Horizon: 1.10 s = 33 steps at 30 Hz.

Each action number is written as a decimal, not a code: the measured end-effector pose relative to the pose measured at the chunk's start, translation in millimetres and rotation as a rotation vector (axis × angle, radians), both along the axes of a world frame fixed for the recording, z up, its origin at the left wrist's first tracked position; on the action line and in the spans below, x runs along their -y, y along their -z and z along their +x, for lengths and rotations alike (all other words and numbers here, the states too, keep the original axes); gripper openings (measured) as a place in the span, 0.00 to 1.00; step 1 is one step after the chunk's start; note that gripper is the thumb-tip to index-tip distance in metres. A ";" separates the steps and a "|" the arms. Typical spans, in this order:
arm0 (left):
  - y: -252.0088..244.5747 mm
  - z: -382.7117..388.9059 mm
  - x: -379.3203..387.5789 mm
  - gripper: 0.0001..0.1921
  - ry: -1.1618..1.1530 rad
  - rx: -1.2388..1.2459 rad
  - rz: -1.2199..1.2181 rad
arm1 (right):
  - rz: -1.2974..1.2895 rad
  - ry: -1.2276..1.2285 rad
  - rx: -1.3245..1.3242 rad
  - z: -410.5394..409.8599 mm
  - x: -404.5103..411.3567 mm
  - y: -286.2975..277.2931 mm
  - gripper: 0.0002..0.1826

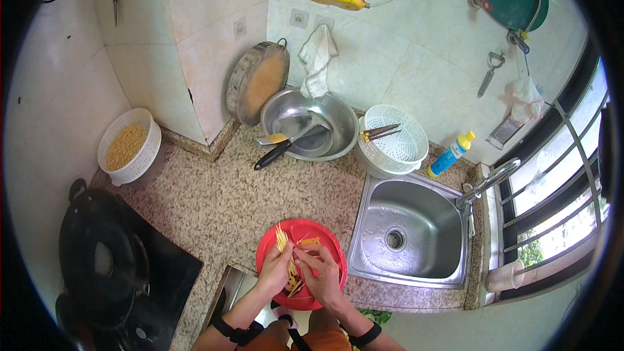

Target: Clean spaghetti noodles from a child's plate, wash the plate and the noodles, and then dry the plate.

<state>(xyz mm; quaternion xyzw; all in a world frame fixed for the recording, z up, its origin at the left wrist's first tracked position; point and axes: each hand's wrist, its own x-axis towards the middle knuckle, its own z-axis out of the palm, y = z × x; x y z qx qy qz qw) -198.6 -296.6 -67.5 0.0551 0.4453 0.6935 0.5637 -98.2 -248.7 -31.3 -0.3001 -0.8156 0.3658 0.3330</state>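
Observation:
My left hand [276,269] grips a bundle of thin pale-yellow sticks [281,239] over a red plastic basin [336,243]. Close beside it, my right hand [318,273] has its thumb and fingertips drawn together at the bundle. Whether those fingertips pinch a stick is too small to make out. Loose sticks [295,290] and small yellowish pieces with dark marks [309,242] lie in the basin, partly covered by my hands. The basin sits at the front edge of the speckled stone counter [229,200].
Right of the basin is a steel sink [414,224] with a faucet [487,183]. Behind stand a metal bowl [348,126] holding a spatula [292,139], white colanders [414,148] and a blue bottle [444,157]. A lidded black wok [92,258] occupies the stove [170,268] at left.

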 end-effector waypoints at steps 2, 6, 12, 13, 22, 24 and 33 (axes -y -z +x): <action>1.3 1.4 0.2 0.08 -0.042 -0.037 -0.039 | 0.000 0.019 0.009 3.0 4.7 0.7 0.15; -3.8 1.5 -7.8 0.07 -0.095 -0.248 -0.002 | -0.589 -0.033 -0.106 16.2 4.1 24.9 0.14; -9.8 6.3 -12.8 0.08 -0.036 -0.241 -0.034 | -1.212 -0.220 -0.144 20.3 -0.2 30.5 0.10; -8.6 7.1 -12.6 0.09 -0.020 -0.283 -0.034 | -1.229 -0.183 -0.172 18.8 0.7 31.3 0.09; -0.1 7.8 -4.6 0.08 0.065 -0.143 0.019 | -1.162 -0.176 -0.087 21.7 -3.6 31.0 0.08; 5.3 6.5 -3.5 0.07 0.054 -0.181 0.041 | -0.427 -0.197 0.348 27.8 -13.5 11.1 0.11; -2.8 11.2 -2.2 0.12 0.523 -0.586 -0.028 | 0.019 -0.017 0.051 13.5 -38.7 -16.9 0.13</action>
